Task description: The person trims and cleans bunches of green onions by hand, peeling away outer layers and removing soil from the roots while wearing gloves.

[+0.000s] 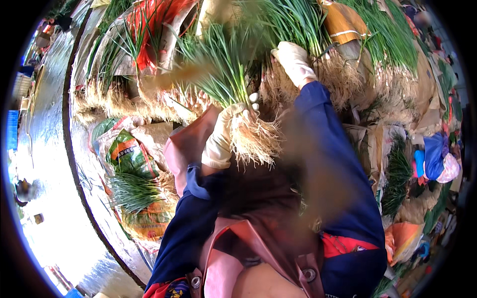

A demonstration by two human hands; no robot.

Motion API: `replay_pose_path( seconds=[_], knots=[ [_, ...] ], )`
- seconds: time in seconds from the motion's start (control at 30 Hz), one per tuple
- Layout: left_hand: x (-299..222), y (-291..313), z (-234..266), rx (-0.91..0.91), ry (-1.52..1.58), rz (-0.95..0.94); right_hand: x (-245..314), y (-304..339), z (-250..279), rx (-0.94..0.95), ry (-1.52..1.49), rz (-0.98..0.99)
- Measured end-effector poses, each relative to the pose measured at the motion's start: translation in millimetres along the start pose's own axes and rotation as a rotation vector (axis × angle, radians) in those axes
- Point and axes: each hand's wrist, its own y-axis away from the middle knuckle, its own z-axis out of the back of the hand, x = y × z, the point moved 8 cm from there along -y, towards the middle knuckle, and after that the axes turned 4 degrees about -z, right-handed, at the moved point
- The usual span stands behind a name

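My left hand (222,135), in a white glove, is closed round a bunch of spring onions (255,140). The bunch's pale roots hang toward me and its green leaves point away; small white bulbs show beside the glove. Farther off to the right, my right hand (294,62), also gloved, reaches into a row of spring onions (340,74). Its fingers curl at the base of the green stalks there, partly hidden among them. Blurred brownish smears cover part of my right sleeve and some leaves.
More rooted spring onions (112,97) line the far left, near red plastic (149,35). Another bunch (131,191) lies on printed sacks (149,218) at left. Dark green leaves (396,174) and a blue bag (435,156) are at right. A dark edge (74,159) borders shiny ground (47,139).
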Motion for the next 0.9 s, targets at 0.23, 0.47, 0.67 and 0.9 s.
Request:
replay_pose_path(
  seconds=[0.23, 0.47, 0.67, 0.9],
  knots=[
    [4, 9, -3, 0.062, 0.244, 0.067, 52, 128, -24, 0.671, -1.203, 0.034],
    [5, -1, -7, -0.198, -0.137, -0.055, 55, 124, -42, 0.775, -1.911, -0.339],
    [7, -4, -9, -0.064, -0.023, -0.007, 55, 123, -73, 0.758, -2.091, -0.457],
    [13, -4, -21, -0.034, -0.068, -0.038, 42, 144, -74, 0.671, -2.047, -0.598]
  ],
)
